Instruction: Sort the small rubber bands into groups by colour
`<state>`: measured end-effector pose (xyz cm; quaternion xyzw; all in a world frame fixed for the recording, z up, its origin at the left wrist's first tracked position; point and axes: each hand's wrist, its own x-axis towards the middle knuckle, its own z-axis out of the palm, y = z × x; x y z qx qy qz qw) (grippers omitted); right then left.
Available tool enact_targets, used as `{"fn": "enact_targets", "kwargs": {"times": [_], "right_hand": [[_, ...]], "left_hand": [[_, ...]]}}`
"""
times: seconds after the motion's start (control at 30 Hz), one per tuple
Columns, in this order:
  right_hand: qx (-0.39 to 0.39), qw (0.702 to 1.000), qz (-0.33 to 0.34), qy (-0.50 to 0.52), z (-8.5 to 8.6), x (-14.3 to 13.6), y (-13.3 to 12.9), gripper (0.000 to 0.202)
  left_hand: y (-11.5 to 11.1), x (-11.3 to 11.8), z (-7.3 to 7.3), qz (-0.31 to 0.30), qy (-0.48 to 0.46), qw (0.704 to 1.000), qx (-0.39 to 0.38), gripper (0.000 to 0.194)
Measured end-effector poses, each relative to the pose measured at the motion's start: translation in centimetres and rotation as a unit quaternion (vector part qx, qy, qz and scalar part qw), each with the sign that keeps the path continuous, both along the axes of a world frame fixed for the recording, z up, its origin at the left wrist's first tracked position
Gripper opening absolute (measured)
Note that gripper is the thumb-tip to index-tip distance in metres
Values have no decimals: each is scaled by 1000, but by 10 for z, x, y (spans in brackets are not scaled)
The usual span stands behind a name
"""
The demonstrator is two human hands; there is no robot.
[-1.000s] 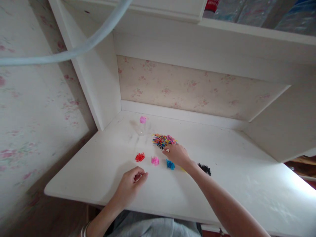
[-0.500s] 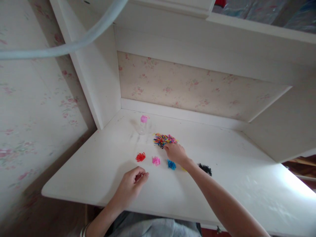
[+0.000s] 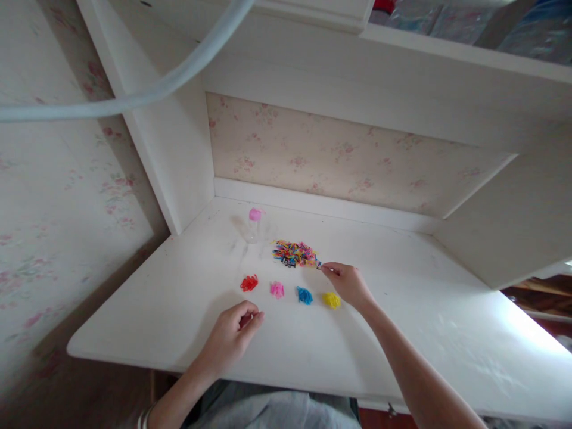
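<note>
My right hand (image 3: 346, 283) is at the right end of a mixed pile of small coloured rubber bands (image 3: 295, 254), its thumb and forefinger pinching a dark rubber band (image 3: 319, 267). In front of the pile lie a red heap (image 3: 249, 283), a pink heap (image 3: 277, 290), a blue heap (image 3: 304, 295) and a yellow heap (image 3: 331, 300) of bands. The black heap seen earlier is hidden behind my right arm. My left hand (image 3: 235, 330) rests loosely curled on the desk, nearest the red and pink heaps, with nothing visible in its fingers.
A clear bottle with a pink cap (image 3: 254, 223) stands behind the pile on the white desk (image 3: 152, 298). A pale curved tube (image 3: 170, 80) crosses the upper left. Cabinet panels and a shelf (image 3: 447, 44) enclose the back and sides.
My right hand has drawn back to the right from the pile, a dark band now at its fingertips. The yellow heap has come into full view, the black one is covered. My left hand stays put.
</note>
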<state>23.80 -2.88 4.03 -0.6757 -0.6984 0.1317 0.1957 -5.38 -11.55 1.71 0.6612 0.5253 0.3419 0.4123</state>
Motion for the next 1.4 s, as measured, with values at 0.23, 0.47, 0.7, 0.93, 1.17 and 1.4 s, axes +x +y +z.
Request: {"fn": "enact_targets", "kwargs": {"times": [0.23,0.47,0.7,0.93,1.17,1.4], "right_hand": [[51,988,-142,17,-18,59,-60,43],[64,981,-182,-15,-41,87,-96,41],[58,986,-154,5,-49,86,-98,37],[89,979,-170,70,-47,88,-104,38],[105,919,-325,196,-38,96,-115,53],[57,943,-271,184,-41,90,-115,50]], "left_hand": [[-2,3,2,1,13,1000,2,34],[-3,8,3,-1,19,1000,13,32],[-3,11,3,-1,37,999,12,30],[-4,17,2,8,63,998,20,32],[-4,20,1,35,54,998,27,31],[13,26,9,25,94,994,42,32]]}}
